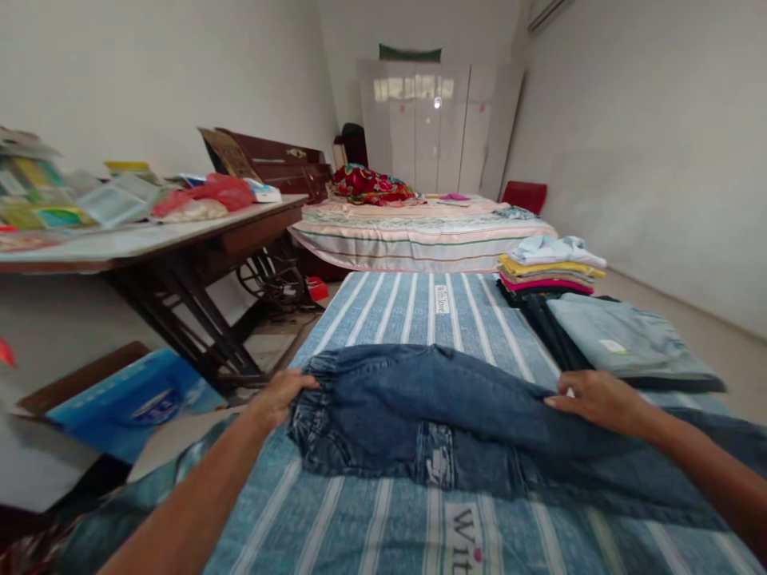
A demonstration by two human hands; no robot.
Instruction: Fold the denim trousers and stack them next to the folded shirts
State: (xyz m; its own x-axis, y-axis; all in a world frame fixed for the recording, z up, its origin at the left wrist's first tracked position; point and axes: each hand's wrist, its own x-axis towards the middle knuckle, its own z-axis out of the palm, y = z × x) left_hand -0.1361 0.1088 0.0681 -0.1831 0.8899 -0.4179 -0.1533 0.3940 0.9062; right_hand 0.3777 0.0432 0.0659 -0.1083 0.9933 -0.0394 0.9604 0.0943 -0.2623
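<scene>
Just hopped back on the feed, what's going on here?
A person is handling a pair of dark blue jeans laid sideways across a striped bed cover. The left hand grips the gathered waist end, while the right hand pinches the upper edge farther along the legs. Beyond the right hand sit folded light-blue jeans and a stack of folded clothes.

Left grip (280,399) and right grip (602,398) hold jeans (389,411).
</scene>
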